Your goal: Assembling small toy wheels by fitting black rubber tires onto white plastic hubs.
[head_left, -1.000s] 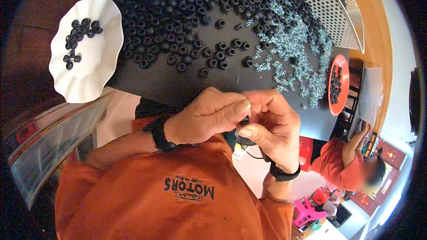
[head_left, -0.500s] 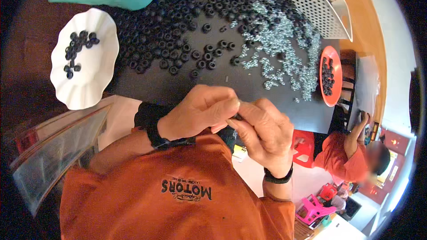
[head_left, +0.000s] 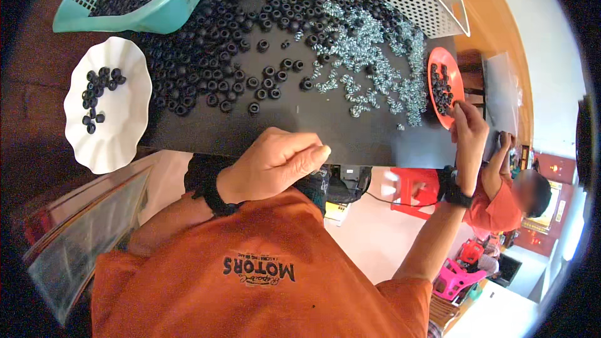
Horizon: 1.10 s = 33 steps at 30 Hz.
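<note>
Right hand at the orange dish, left hand curled by the table edge

The right hand point(head_left: 468, 126) reaches to the near rim of the orange dish point(head_left: 433, 70), fingertips pinched together there; what they pinch cannot be made out. The dish is shallow and round, holding a clump of small black rings point(head_left: 442, 89). Left of the dish lie silvery screws point(head_left: 369, 56), and well left of it the left hand point(head_left: 275, 163) sits loosely closed, apparently empty, over the black table point(head_left: 300, 131).

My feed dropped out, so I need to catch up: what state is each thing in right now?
Left hand: curled, fingertips pinched, above table edge.
Right hand: reaching into the orange dish.
Orange dish: holds black rings.
White plate: holds a few black rings.
Teal basket: tilted, rings inside.
</note>
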### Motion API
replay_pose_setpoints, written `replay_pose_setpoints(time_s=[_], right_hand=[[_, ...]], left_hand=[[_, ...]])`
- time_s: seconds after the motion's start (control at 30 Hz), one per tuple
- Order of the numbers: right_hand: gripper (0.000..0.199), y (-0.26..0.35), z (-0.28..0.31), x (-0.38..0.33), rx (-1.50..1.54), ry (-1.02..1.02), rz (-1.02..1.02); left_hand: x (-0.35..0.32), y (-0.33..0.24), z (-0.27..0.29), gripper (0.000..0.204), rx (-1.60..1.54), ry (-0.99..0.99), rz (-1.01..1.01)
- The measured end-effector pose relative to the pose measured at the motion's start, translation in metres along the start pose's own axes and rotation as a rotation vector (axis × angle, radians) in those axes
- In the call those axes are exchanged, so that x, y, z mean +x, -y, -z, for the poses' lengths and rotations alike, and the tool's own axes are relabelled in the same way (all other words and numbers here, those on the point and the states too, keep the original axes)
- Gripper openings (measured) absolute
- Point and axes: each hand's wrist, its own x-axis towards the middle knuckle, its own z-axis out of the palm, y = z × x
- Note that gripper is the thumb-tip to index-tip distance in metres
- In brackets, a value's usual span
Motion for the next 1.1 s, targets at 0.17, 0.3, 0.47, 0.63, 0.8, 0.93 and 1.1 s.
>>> replay_pose_setpoints(time_s=[0.17,0.3,0.47,0.63,0.8,0.93,1.1], right_hand=[[0.031,-0.001,-0.005,0.011,-0.056,0.034,-0.055],[0.033,0.061,-0.022,-0.022,0.104,0.189,-0.038],[0.034,0.146,-0.067,-0.038,-0.026,0.529,0.484],[0.024,0.195,-0.132,-0.012,-0.066,0.491,0.877],[0.019,0.203,-0.168,0.021,-0.160,0.408,0.964],[0.017,0.195,-0.171,0.030,-0.209,0.437,0.933],[0.020,0.208,-0.173,0.021,-0.086,0.541,0.935]], left_hand=[[-0.004,0.002,-0.003,0.030,0.055,-0.048,-0.040],[-0.006,-0.002,-0.003,0.026,0.074,-0.042,-0.050],[-0.007,0.000,-0.004,0.022,0.135,-0.030,-0.138],[-0.009,0.003,-0.010,0.020,0.145,-0.069,-0.218],[-0.010,0.007,-0.012,0.023,0.140,-0.061,-0.231],[-0.011,0.009,-0.009,0.024,0.146,-0.092,-0.301],[-0.011,0.011,-0.010,0.024,0.154,-0.112,-0.324]])
